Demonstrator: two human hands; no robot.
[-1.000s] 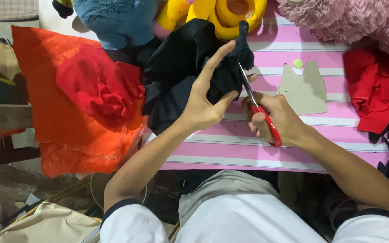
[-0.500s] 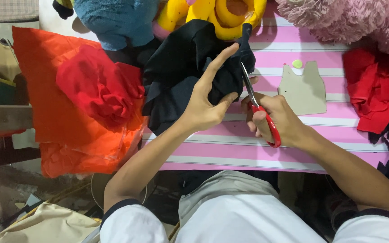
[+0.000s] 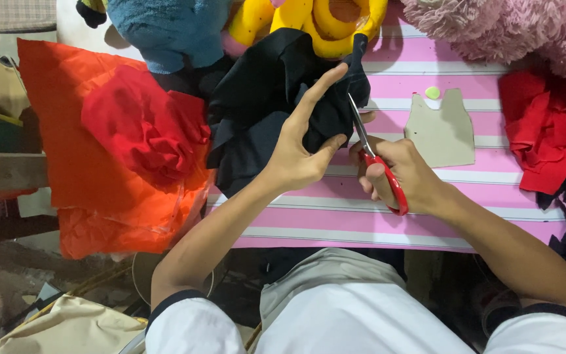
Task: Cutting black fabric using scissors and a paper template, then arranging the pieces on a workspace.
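Observation:
My left hand (image 3: pixel 302 147) grips a bunched piece of black fabric (image 3: pixel 270 98) over the pink and white striped table (image 3: pixel 361 216), fingers stretched along the cloth. My right hand (image 3: pixel 404 174) holds red-handled scissors (image 3: pixel 378 160), whose blades point up into the edge of the black fabric just right of my left fingers. A grey cardboard pattern piece (image 3: pixel 440 128) lies flat on the table to the right of the scissors, with a small pale green bit (image 3: pixel 432 92) above it.
Red and orange cloth in a plastic bag (image 3: pixel 119 151) hangs off the table's left side. Blue (image 3: pixel 165 33), yellow (image 3: pixel 316 23) and pink (image 3: pixel 512 29) plush things line the far edge. Red and black fabric scraps (image 3: pixel 551 131) lie at the right.
The scissors have shifted slightly along the black fabric's edge. Both hands stay in nearly the same place.

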